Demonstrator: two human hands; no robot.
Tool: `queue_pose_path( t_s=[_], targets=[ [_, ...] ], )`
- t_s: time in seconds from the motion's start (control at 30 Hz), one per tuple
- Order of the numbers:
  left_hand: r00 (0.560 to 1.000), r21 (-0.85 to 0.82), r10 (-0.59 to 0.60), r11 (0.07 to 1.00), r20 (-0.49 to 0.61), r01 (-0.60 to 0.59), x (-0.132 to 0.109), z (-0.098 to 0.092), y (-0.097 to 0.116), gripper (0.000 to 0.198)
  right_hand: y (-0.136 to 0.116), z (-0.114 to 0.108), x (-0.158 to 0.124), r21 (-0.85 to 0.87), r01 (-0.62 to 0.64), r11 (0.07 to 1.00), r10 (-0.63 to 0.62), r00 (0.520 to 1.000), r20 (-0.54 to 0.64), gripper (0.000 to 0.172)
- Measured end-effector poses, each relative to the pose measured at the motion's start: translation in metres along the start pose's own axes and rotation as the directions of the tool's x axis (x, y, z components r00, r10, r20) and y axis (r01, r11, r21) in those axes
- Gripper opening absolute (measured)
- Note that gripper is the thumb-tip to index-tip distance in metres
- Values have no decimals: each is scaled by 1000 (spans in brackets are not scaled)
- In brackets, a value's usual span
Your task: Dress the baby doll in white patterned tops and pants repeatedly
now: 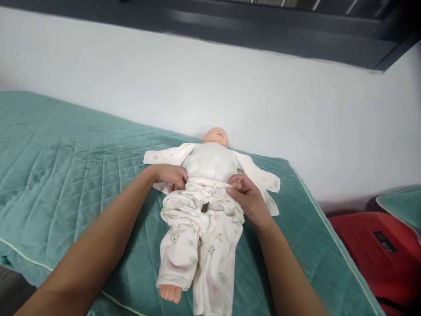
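Observation:
A baby doll (215,137) lies on its back, its head toward the wall. Its white jacket (263,176) is spread open under it, baring a pale cloth torso (211,161). White baby pants (215,245) with small green animal prints cover its legs, and one foot (170,292) sticks out of the left cuff. My left hand (173,175) is closed at the left side of the waistband, its fingertips partly hidden. At the waistband's right side, my right hand (245,193) pinches the fabric between thumb and fingers.
A green quilted cover (82,175) lies beneath the doll, with a pale piped edge. Behind it rises a white wall (164,83) under a dark window frame (230,28). A red case-like object (371,250) stands beyond the right edge.

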State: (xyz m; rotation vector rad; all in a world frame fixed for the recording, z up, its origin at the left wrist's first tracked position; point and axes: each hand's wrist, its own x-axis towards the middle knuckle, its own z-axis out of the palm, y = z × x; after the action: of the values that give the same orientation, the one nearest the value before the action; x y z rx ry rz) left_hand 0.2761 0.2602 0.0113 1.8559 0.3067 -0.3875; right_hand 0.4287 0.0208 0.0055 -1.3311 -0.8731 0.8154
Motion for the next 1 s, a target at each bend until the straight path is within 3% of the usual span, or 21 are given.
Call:
queue_pose_path(
  t_s=[0.23,0.4,0.57,0.63,0.7,0.8,0.87,0.9,0.93,1.0],
  targets=[
    [997,-115,77,990,-30,-80,-5,-4,-13,9,-1,3,0,148,-9,989,29,991,-134,25],
    [991,-34,135,990,-22,-136,-13,-5,-15,17,-5,-5,-1,213,-45,976,68,992,-103,26],
    [948,87,266,963,-174,-255,-19,-1,-10,15,-8,-6,-5,206,-34,978,44,998,-46,25],
    [907,162,315,946,-281,-279,-19,2,-9,16,-8,-5,-6,186,-12,982,21,999,-47,26],
    [828,206,362,931,-428,-300,-19,6,-7,18,-8,-2,-7,149,24,989,-15,998,-61,28],
    [635,224,446,888,-631,-402,-18,14,1,17,-8,3,-8,59,77,995,-72,994,-84,27],
    [512,281,527,830,-678,-482,-18,21,9,15,-8,8,-8,-11,83,996,-84,994,-75,24],
    [484,322,572,801,-662,-505,-18,25,13,14,-9,10,-8,-42,83,996,-86,994,-70,22],
    [492,360,614,777,-617,-517,-18,29,16,14,-9,12,-8,-65,83,994,-87,994,-70,21],
    [584,409,650,760,-485,-506,-18,37,23,17,-9,16,-7,-85,82,993,-90,992,-88,20]
  ],
)
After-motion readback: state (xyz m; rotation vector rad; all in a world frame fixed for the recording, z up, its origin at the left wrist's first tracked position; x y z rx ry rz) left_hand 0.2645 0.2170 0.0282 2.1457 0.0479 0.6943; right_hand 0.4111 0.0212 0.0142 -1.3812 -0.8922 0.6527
